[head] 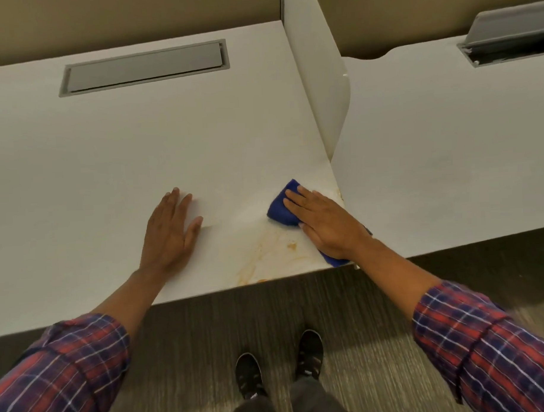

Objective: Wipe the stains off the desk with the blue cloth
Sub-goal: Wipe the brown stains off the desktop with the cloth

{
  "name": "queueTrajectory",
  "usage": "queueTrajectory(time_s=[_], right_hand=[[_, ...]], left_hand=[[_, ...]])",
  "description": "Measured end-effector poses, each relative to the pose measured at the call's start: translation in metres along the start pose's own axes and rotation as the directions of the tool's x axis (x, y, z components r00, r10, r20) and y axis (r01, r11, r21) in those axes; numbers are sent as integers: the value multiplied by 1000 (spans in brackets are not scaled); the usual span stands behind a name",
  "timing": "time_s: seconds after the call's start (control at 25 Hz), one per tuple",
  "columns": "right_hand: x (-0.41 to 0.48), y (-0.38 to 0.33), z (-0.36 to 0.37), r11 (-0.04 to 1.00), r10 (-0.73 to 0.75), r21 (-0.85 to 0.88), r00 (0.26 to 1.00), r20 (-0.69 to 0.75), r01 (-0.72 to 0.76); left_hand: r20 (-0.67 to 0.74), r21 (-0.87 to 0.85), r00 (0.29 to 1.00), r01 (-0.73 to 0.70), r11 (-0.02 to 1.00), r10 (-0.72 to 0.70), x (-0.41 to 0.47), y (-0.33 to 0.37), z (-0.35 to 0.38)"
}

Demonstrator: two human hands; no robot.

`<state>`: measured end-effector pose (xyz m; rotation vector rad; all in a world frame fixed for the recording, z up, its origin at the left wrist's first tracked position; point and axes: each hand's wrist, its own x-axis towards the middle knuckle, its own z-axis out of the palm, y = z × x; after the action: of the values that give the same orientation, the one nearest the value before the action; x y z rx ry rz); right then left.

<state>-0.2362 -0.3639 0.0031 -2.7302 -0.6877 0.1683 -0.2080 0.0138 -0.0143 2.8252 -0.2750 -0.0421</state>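
White desk point(114, 143): fills most of view, near edge toward the person, upright divider panel point(314, 75) at its right edge, w/ a second desk surface point(448, 156) beyond. Closed grey cable hatch point(144, 67) set flush at far side, well apart from the work area, so no obstacle to wiping.

Left hand point(170, 232): flat on bare desk, palm down, fingers spread wide, holding nothing. Prob. placed there as a brace while leaning in, left of the mess so it stays clean.

Right hand point(325, 222): flat, fingers extended, pressing down on blue cloth point(281, 207) rather than gripping it; open palm spreads pressure across the cloth. Cloth bunched under the palm, poking out at far left and near right of the hand, at the desk's near right corner beside the divider's base.

Stains point(266, 258): orange-brown smears and a small blob point(292, 245) just near-left of the cloth, running to the near edge; faint tint also along the right edge. Not yet wiped, so judged early to mid task; next stroke likely toward near-left.
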Motion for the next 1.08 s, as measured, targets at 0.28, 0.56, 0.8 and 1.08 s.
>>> queueTrajectory(time_s=[0.28,0.56,0.8,1.08], right_hand=[[-21,-20,9,998,56,28,998,5,-56],[-4,-15,11,972,226,90,969,-100,-217],[0,-76,38,951,308,58,934,-180,-303],[17,-87,48,981,178,-55,974,-143,-188]], left_hand=[[-24,35,1000,0,999,1,-14,-13,3],[1,34,1000,28,999,-28,-14,-10,1],[-11,39,1000,26,999,-25,-15,-11,1],[-16,5,1000,17,1000,-17,-15,-12,0]])
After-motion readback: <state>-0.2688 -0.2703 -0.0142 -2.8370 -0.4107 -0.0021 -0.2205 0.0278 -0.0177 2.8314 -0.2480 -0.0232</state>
